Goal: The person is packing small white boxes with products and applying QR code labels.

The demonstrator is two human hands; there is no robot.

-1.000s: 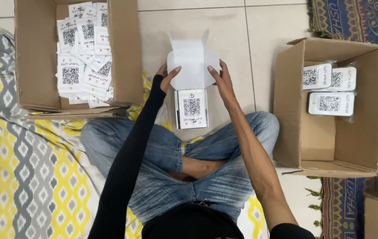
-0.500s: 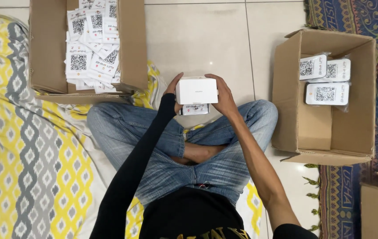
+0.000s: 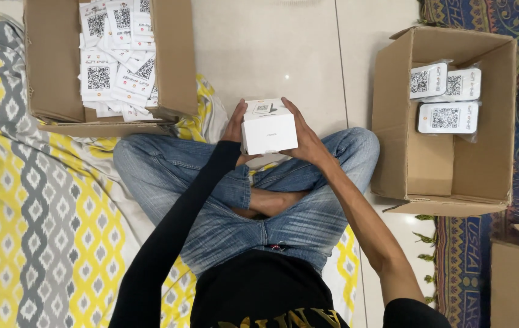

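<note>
Far left: open brown cardboard carton (image 3: 168, 67) heaped with loose white coded cards (image 3: 114, 54). Centre, above crossed legs: left hand (image 3: 234, 130) and right hand (image 3: 305, 136) pressed flat against small white cardboard cube box (image 3: 268, 126). Risky: palm-only hold, likely slip.

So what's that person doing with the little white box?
A person sits cross-legged on the floor and holds a small white box between both hands, the left hand on one side and the right hand on the other. The box looks closed. A carton on the left holds a pile of flat white cards. Another carton on the right holds three white packs.
</note>
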